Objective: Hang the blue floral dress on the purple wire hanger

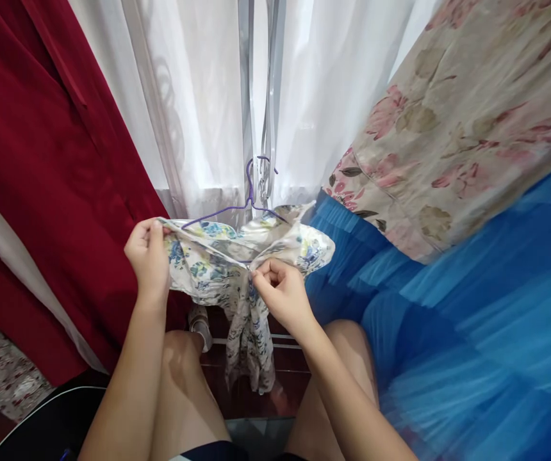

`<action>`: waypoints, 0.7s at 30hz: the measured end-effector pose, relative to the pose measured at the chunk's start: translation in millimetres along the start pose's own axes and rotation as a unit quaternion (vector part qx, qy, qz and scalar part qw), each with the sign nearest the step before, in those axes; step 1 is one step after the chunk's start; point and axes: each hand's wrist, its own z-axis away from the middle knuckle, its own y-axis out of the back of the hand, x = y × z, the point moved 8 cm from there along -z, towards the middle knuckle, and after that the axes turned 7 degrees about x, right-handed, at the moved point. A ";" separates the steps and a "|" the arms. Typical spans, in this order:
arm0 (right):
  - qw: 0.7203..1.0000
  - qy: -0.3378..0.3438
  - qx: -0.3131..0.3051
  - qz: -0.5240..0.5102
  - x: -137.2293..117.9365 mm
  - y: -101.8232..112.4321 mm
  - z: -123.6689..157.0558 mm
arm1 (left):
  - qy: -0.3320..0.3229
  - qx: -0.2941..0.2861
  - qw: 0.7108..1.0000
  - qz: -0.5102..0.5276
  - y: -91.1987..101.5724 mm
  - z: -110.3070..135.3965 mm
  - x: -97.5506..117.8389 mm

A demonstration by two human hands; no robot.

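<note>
Fingers (156,238) pinch floral garment (208,269), long axis running downward; hanger hook (249,176) uppermost.

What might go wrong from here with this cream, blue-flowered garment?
The cream, blue-flowered garment could slip off the thin purple hanger if the left hand tugs its edge outward. Its low-hanging end might brush the dark red tiled floor. The side nearest the layered blue sheer fabric could snag there if the right hand pulls carelessly.

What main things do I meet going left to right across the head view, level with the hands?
Red cloth, left hand, floral garment between the hands, right hand, blue fabric.
</note>
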 end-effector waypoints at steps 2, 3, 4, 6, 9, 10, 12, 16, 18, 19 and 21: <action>1.000 -0.010 -0.015 0.004 0.4 -1.5 7.4 | 0.139 0.077 0.985 0.064 21.1 -4.5 -56.3; 1.000 -0.018 -0.021 0.002 2.1 -2.6 10.0 | 0.204 0.094 0.971 0.079 26.5 1.6 -81.6; 0.999 -0.026 -0.024 -0.003 4.8 -3.0 11.8 | 0.254 0.098 0.959 0.084 29.3 11.6 -101.9; 0.999 -0.040 -0.016 -0.017 14.1 0.8 13.3 | 0.322 0.061 0.942 0.073 28.4 40.7 -129.2; 0.997 -0.066 0.028 -0.037 40.3 20.0 15.2 | 0.395 -0.049 0.916 0.053 19.0 96.6 -145.5; 0.995 -0.075 0.045 -0.039 51.9 29.0 17.0 | 0.411 -0.085 0.906 0.049 15.6 114.2 -145.3; 0.993 -0.095 0.069 -0.031 77.1 46.1 23.6 | 0.427 -0.147 0.891 0.046 8.1 142.6 -137.0; 0.989 -0.140 0.044 0.032 118.3 59.6 44.3 | 0.372 -0.265 0.887 0.068 -20.3 168.9 -88.7; 0.987 -0.150 0.004 0.061 125.6 53.8 52.9 | 0.330 -0.313 0.887 0.082 -36.0 176.2 -56.4; 0.987 -0.149 -0.012 0.066 124.8 49.4 55.7 | 0.314 -0.332 0.885 0.085 -42.4 180.5 -41.5; 0.988 -0.141 -0.037 0.045 116.1 39.7 58.9 | 0.280 -0.374 0.881 0.078 -52.9 191.1 -15.5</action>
